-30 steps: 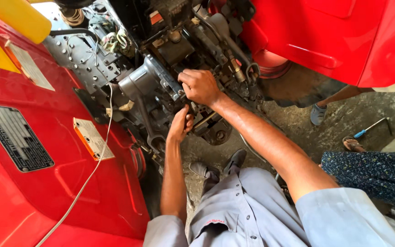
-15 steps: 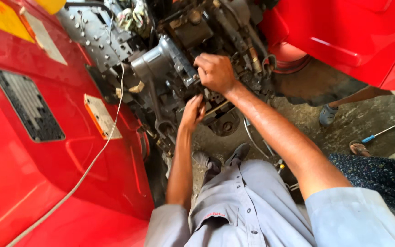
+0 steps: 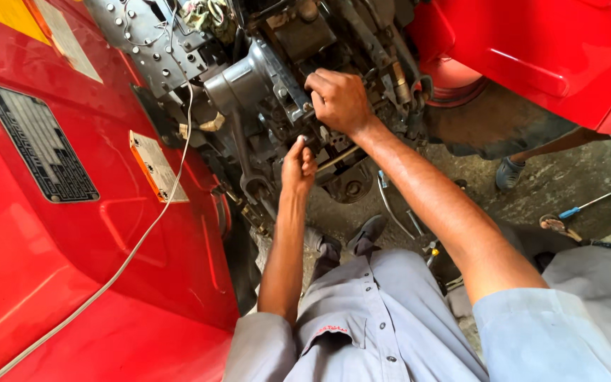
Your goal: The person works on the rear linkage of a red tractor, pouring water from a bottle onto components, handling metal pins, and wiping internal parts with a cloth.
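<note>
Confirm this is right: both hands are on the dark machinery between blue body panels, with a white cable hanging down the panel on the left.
Not quite: the body panels are red, not blue, as the head view shows. The rest stands: the left hand and right hand are on the dark machinery, and a white cable hangs down the panel on the left.

right hand (image 3: 339,101) fingertips hidden in engine parts (image 3: 263,78), red panel (image 3: 72,233) cut off left

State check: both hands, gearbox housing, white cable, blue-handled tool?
left hand: fingers closed on a small part under the housing, part not clear
right hand: grip curled over the housing's side
grey housing: exposed between red panels
white cable: slack, draped over the red fender
blue-handled tool: on the floor, untouched
</note>
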